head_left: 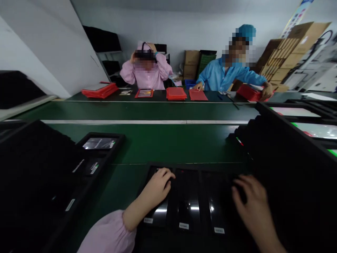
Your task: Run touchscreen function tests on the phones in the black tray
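A black tray [200, 168] lies in front of me on the green bench, holding three glossy black panels [190, 203] side by side, each with a small white label at its near end. My left hand [157, 186] rests on the far end of the leftmost panel, fingers curled over its top edge. My right hand [250, 203] lies with spread fingers on the tray's right side, beside the rightmost panel. Neither hand has lifted anything.
A stack of black trays [295, 165] rises at my right, and another black tray with labelled panels [98, 144] at my left. Across the green conveyor [158, 140] sit two people, one in pink, one in blue, with red trays [176, 93] before them. Cardboard boxes stand behind.
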Available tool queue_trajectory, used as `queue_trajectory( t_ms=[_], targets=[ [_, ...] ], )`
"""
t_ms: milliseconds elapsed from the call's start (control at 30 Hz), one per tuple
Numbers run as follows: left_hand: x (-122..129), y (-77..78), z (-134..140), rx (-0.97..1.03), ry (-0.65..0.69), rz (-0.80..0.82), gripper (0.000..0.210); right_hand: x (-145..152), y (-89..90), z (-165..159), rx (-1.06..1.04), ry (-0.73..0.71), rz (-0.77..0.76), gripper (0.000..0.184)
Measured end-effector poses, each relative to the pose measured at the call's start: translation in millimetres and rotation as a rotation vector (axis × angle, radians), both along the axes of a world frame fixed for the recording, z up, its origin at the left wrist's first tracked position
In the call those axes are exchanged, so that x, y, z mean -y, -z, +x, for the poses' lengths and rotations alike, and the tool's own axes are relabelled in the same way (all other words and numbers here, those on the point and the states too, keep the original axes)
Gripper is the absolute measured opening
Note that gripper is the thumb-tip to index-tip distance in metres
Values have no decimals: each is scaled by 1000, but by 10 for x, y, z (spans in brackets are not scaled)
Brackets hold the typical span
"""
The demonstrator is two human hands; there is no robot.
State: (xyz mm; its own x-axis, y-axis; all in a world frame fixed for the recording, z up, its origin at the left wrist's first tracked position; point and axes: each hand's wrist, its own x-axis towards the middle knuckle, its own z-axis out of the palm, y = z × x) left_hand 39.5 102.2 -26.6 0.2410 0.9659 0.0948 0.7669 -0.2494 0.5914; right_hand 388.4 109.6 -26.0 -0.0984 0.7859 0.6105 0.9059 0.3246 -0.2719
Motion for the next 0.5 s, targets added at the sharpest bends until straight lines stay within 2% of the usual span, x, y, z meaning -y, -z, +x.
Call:
queue_trajectory(
  t_ms=[33, 67, 100, 133, 200, 300, 367, 500],
  targets=[
    [-62, 42, 40, -30, -29, 14, 36, 176, 81, -183, 24, -120, -70, 55],
    [-99, 77, 70, -61, -60, 27, 35, 353, 166, -377, 36, -215, -205, 46],
    [-116, 105, 92, -91, -90, 39, 36, 516, 244, -571, 61, -269, -294, 44],
    [-120, 125, 105, -119, -114, 50, 37, 650, 304, -756, 104, -308, -409, 47],
    [-106, 145, 109, -175, -153, 73, 40, 798, 339, -1069, 73, -287, -595, 59],
    [-72, 164, 68, -251, -202, 105, 44, 768, 216, -1361, -71, -301, -861, 71],
    [-44, 199, 7, -287, -218, 127, 45, 706, 116, -1461, -259, -299, -895, 74],
    [9, 349, -215, -305, -236, 163, 53, 725, 46, -1613, -648, -283, -757, 63]
  ],
)
